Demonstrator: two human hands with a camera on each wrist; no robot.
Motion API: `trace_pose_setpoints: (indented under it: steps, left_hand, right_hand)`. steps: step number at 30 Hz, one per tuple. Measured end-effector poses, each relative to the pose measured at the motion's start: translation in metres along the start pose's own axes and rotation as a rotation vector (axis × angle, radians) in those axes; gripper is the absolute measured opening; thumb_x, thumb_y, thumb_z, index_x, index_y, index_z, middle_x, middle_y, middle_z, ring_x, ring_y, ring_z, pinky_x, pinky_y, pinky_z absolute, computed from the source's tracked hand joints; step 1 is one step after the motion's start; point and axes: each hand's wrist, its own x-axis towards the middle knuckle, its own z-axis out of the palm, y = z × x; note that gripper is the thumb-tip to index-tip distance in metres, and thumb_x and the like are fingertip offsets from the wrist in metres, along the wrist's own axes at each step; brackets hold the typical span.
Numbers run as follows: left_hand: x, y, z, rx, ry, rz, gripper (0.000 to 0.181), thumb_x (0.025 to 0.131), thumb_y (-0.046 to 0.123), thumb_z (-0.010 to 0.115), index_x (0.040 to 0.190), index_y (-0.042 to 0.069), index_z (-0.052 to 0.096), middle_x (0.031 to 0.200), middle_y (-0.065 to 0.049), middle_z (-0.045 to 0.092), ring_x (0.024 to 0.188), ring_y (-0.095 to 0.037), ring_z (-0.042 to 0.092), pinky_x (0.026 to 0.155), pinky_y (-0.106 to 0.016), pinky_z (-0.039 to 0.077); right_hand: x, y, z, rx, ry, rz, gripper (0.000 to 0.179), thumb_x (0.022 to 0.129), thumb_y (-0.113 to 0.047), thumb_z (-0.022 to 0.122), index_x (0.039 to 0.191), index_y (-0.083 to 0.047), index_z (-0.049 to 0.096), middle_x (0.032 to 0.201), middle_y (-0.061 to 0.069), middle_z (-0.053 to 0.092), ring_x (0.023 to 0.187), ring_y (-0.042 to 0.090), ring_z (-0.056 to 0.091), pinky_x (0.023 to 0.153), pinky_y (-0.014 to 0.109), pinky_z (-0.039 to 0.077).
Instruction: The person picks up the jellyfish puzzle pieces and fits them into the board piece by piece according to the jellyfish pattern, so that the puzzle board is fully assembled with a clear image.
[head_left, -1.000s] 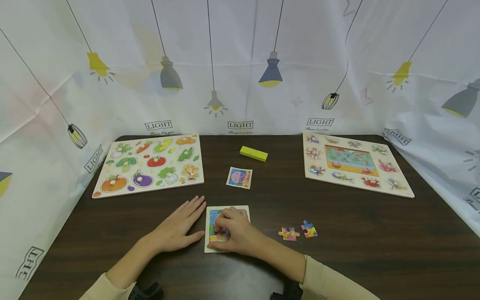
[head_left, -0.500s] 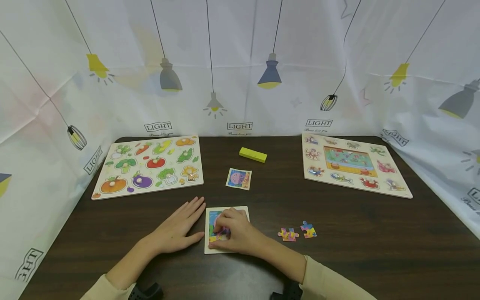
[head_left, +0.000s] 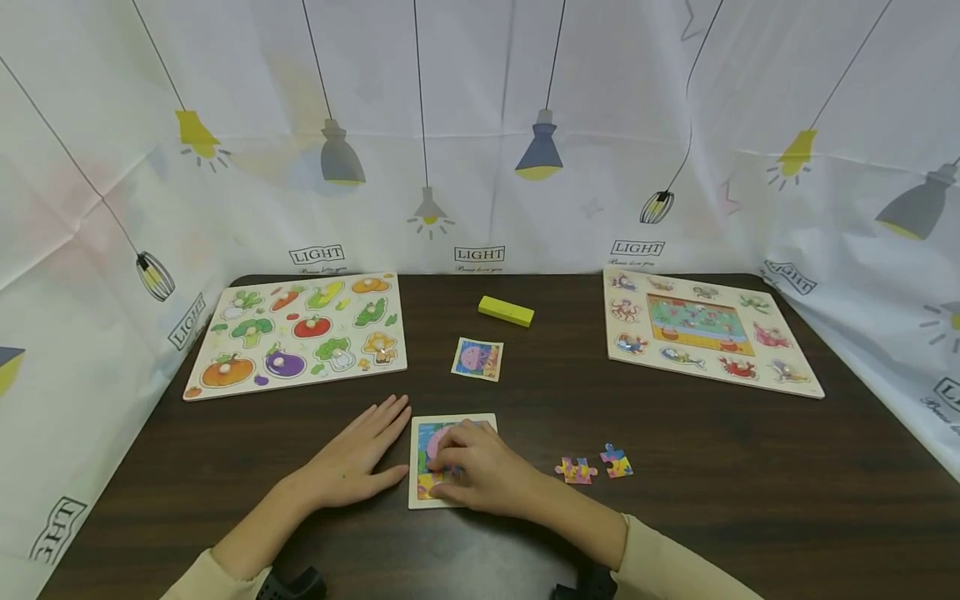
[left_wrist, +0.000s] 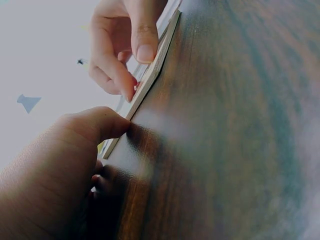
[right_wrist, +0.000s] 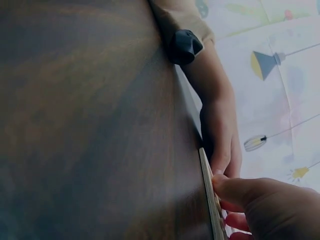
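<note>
A small framed jigsaw puzzle (head_left: 414, 467) lies in front of me, a pink figure showing in its picture. My right hand (head_left: 487, 475) bends over it, thumb and fingertips at its lower middle around a small purple puzzle piece (head_left: 454, 473), mostly hidden under the fingers. In the left wrist view, that hand's thumb (left_wrist: 145, 50) is close over the frame's edge. My left hand (head_left: 348, 467) lies flat on the table with fingers spread, its thumb tip at the frame's left edge. Two loose puzzle pieces (head_left: 577, 471) (head_left: 617, 461) lie to the right.
Behind the puzzle lie a small picture card (head_left: 477, 359) and a yellow block (head_left: 506, 311). A vegetable peg board (head_left: 345, 325) stands back left, a sea-animal board (head_left: 615, 333) back right. A lamp-print curtain (head_left: 480, 208) closes off the far side.
My right hand has shifted slightly to the right over the puzzle, uncovering more of the picture at its left. The left hand and the loose pieces have stayed put.
</note>
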Motion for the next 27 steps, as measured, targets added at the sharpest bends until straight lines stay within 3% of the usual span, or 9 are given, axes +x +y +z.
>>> trace_pose_setpoints:
  steps: [5,13,27]
  left_hand:
    - [0.000,0.001,0.000,-0.003,0.000,-0.004,0.072,0.092,0.045,0.047,0.144,0.000,0.024,0.152,-0.011,0.013,0.139,-0.025,0.008,0.110,-0.042,0.011]
    - [0.000,0.001,0.000,0.006,0.015,0.010,0.072,0.092,0.045,0.047,0.143,-0.001,0.025,0.151,-0.013,0.015,0.138,-0.026,0.010,0.110,-0.042,0.013]
    - [0.000,0.000,0.001,0.017,0.011,0.009,0.073,0.092,0.047,0.045,0.143,-0.001,0.025,0.151,-0.013,0.015,0.138,-0.027,0.011,0.110,-0.044,0.013]
  right_hand:
    - [-0.001,-0.001,0.000,-0.029,0.005,0.028,0.022,0.075,-0.038,0.074,0.086,-0.019,0.072,0.092,-0.011,0.057,0.091,0.006,0.048,0.083,0.030,0.039]
    - [-0.005,0.002,-0.003,0.002,0.043,-0.038,0.016,0.077,-0.028,0.074,0.086,-0.015,0.072,0.092,-0.007,0.060,0.089,0.007,0.051,0.079,0.017,0.042]
    - [-0.026,0.013,-0.041,0.000,0.040,0.039,0.025,0.078,-0.022,0.073,0.101,-0.012,0.069,0.100,-0.004,0.060,0.092,0.011,0.049,0.077,0.028,0.045]
